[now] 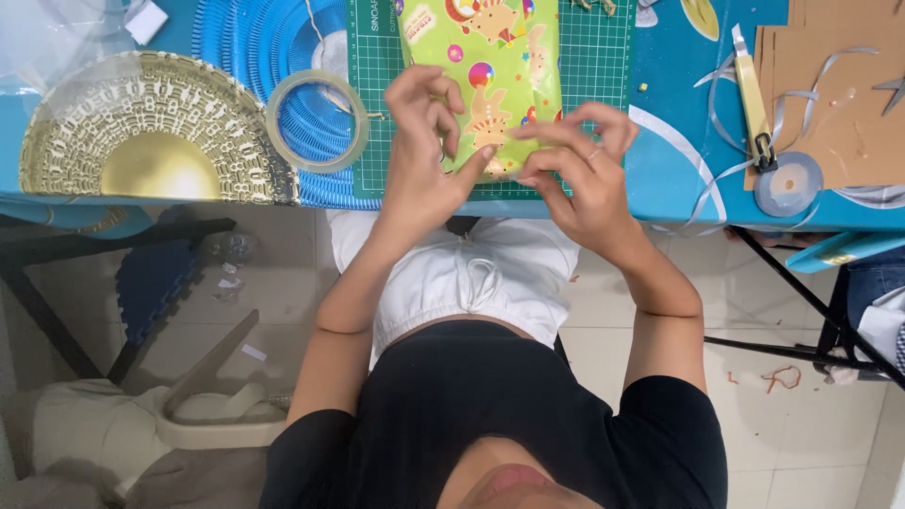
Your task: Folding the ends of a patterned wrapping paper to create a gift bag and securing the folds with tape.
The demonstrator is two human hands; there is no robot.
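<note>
Your left hand (419, 155) and right hand (580, 174) meet at the near end of the green patterned parcel (481, 66), which lies on the green cutting mat (594, 57). Fingers of both hands are pinching the wrapping paper at that edge (the left thumb presses up against it). Left of the parcel sits a clear tape roll (318, 121), touching a blue pleated fan (255, 42); farther left, a gold fan (141, 137). Well to the parcel's right, a yellow utility knife (752, 94) rests on the blue surface (674, 160).

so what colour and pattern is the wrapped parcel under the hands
Lime green wrapped parcel with cartoon animals, balls and stars; head view.
</note>
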